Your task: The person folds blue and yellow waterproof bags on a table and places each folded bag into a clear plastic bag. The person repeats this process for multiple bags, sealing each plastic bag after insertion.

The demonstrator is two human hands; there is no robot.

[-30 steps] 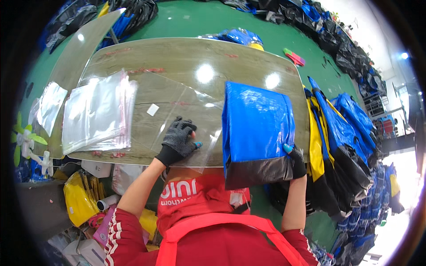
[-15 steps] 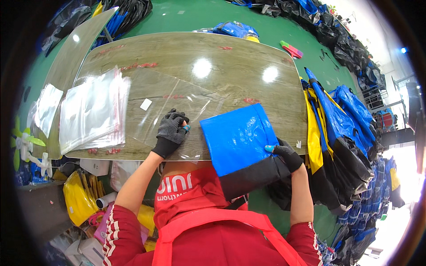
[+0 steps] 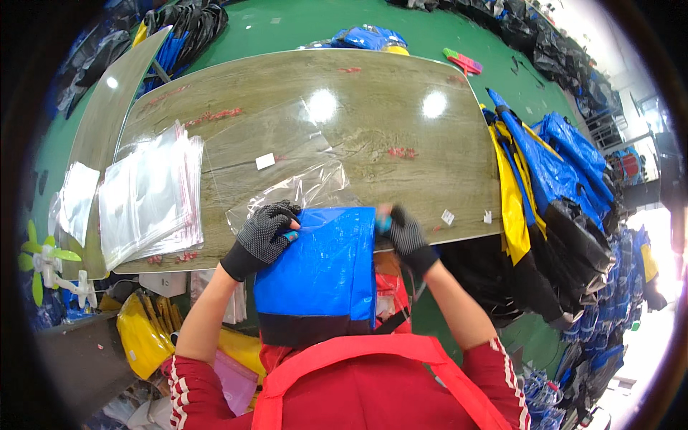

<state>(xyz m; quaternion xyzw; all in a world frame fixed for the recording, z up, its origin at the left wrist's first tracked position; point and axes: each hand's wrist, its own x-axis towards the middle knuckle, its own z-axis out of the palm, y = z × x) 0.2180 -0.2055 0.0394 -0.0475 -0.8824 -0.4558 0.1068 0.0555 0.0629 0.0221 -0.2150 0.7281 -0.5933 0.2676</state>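
A flat, folded blue sheet with a black end [image 3: 319, 269] lies over the table's near edge, its black part toward my body. Beyond its far edge spreads a clear plastic bag [image 3: 297, 186], its near part puckered and raised. My left hand [image 3: 266, 240], in a black dotted glove, is closed where the bag's near edge meets the sheet's far left corner. My right hand [image 3: 405, 236], gloved the same way, is beside the far right corner of the sheet. Motion smears its fingertips, so its grip cannot be made out.
A stack of clear plastic bags [image 3: 150, 197] lies on the left of the wood-patterned table [image 3: 423, 165]. Small white paper pieces lie about, one [image 3: 265, 161] by the bag. Blue, yellow and black sheets [image 3: 566, 193] hang at the right edge. A green fan [image 3: 46, 258] stands at the left.
The folded blue sheet has moved left and turned straighter, up against the clear bag. My right hand has come up and left to its far corner. The bag's near part has lifted and creased.
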